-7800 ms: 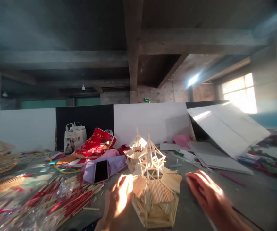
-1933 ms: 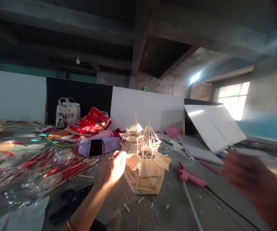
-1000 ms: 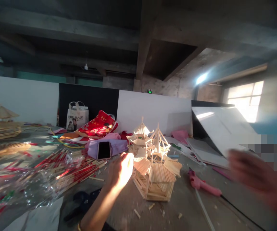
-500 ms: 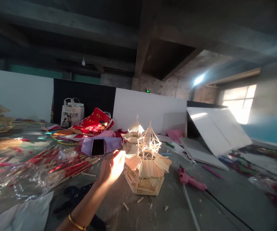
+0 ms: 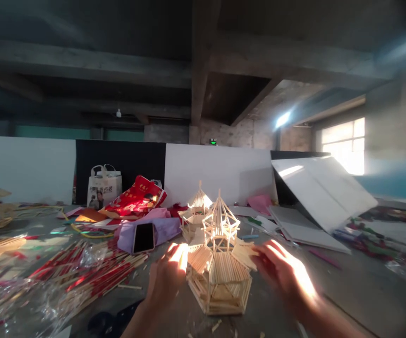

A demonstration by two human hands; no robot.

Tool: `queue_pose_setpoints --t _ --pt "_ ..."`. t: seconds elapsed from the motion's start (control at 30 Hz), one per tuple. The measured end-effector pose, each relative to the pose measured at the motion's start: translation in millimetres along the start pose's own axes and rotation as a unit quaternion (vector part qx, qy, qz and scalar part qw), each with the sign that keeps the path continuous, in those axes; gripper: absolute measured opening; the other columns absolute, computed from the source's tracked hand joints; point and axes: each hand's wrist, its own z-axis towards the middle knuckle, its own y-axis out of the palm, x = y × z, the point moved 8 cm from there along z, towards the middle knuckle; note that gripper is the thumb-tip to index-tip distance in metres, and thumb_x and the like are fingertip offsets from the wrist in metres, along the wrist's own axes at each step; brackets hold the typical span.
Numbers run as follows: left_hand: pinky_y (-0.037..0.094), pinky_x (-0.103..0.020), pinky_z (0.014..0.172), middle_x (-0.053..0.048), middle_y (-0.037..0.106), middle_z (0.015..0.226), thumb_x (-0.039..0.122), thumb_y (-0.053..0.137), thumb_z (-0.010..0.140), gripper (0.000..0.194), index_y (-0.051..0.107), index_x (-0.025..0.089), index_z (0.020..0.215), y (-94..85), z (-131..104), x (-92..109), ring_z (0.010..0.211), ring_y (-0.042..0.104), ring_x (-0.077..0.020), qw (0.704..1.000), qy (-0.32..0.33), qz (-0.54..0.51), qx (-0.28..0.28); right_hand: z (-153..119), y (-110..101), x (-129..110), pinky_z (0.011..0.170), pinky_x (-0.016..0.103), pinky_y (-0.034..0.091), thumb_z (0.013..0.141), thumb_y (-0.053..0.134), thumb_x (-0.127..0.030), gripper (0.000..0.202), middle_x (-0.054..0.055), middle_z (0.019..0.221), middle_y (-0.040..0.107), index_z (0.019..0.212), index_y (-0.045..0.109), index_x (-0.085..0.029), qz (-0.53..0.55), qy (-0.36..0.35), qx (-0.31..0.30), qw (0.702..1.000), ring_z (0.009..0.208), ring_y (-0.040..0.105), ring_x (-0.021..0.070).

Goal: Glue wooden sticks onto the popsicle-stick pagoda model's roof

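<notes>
A pagoda model (image 5: 226, 267) built of thin wooden sticks stands on the grey table in the middle of the view. On its left side is my left hand (image 5: 169, 272), its fingertips against the edge of a slatted roof panel. My right hand (image 5: 285, 267) is on the other side, fingertips at the right roof panel. Both hands look closed around the panel edges, though they are blurred. Just behind the model is a second, similar stick tower (image 5: 193, 218), partly hidden by the first.
At the left lie red and plain sticks (image 5: 93, 272) with clear plastic wrap. A phone (image 5: 144, 238) rests on purple cloth (image 5: 167, 230). Dark pliers (image 5: 107, 324) are near the front. White boards (image 5: 308, 230) lie at the right, and a bag (image 5: 104, 188) stands behind.
My right hand has come into view at the model's right side. My left hand remains at its left. The view has tilted upward, and the pink glue gun is now hidden behind my right arm.
</notes>
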Motion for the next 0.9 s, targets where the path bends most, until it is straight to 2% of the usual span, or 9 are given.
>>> queue_pose_setpoints --t 0.1,0.2,0.37,0.6,0.73,0.9 --pt "0.044 -0.022 0.05 -0.004 0.066 0.07 0.011 0.039 0.081 0.022 0.06 0.018 0.078 -1.2 4 3 0.061 0.062 -0.0148 0.999 0.006 0.04 -0.021 32 26 -34 0.054 0.028 0.044 0.09 0.044 -0.035 0.021 0.004 0.079 0.057 0.104 0.049 -0.02 -0.025 -0.029 0.013 0.999 0.06 0.055 0.0159" --pt "0.04 -0.021 0.048 -0.001 0.061 0.064 0.012 0.039 0.082 0.022 0.057 0.019 0.073 -1.3 8 2 0.057 0.059 -0.0131 0.998 -0.019 0.036 -0.049 45 38 -47 0.049 0.03 0.042 0.091 0.041 -0.037 0.03 0.007 0.08 0.059 0.111 0.043 -0.014 -0.077 -0.058 0.036 0.995 0.057 0.055 0.0179" --pt "0.042 -0.022 0.055 -0.002 0.064 0.073 0.019 0.04 0.088 0.02 0.059 0.02 0.083 -1.2 10 3 0.067 0.062 -0.0133 0.997 -0.033 -0.003 -0.063 51 50 -39 0.047 0.03 0.041 0.091 0.04 -0.039 0.034 0.007 0.078 0.062 0.114 0.04 -0.014 -0.089 -0.044 0.004 0.995 0.055 0.057 0.0195" --pt "0.042 -0.022 0.051 -0.003 0.063 0.067 0.019 0.039 0.087 0.022 0.059 0.018 0.079 -13.0 16 12 0.06 0.061 -0.0139 1.0 -0.001 -0.001 -0.018 62 43 -37 0.051 0.033 0.039 0.091 0.03 -0.028 0.029 0.012 0.087 0.065 0.11 0.048 -0.016 -0.083 -0.027 -0.001 0.996 0.065 0.06 0.0231" --pt "0.04 -0.022 0.048 -0.001 0.062 0.063 0.02 0.038 0.088 0.025 0.06 0.019 0.076 -15.4 17 12 0.056 0.06 -0.0129 1.0 -0.002 0.011 0.003 70 43 -35 0.047 0.03 0.031 0.087 0.032 -0.023 0.026 0.007 0.072 0.061 0.093 0.057 -0.018 -0.101 -0.024 -0.012 0.995 0.055 0.051 0.0175" --pt "0.041 -0.022 0.052 -0.002 0.064 0.066 0.021 0.04 0.088 0.023 0.06 0.019 0.079 -13.4 15 9 0.06 0.061 -0.0132 1.0 -0.006 -0.003 0.004 78 47 -31 0.045 0.028 0.02 0.082 0.038 -0.023 0.021 0.002 0.056 0.05 0.069 0.054 -0.02 -0.08 -0.01 -0.008 0.997 0.046 0.035 0.0116"
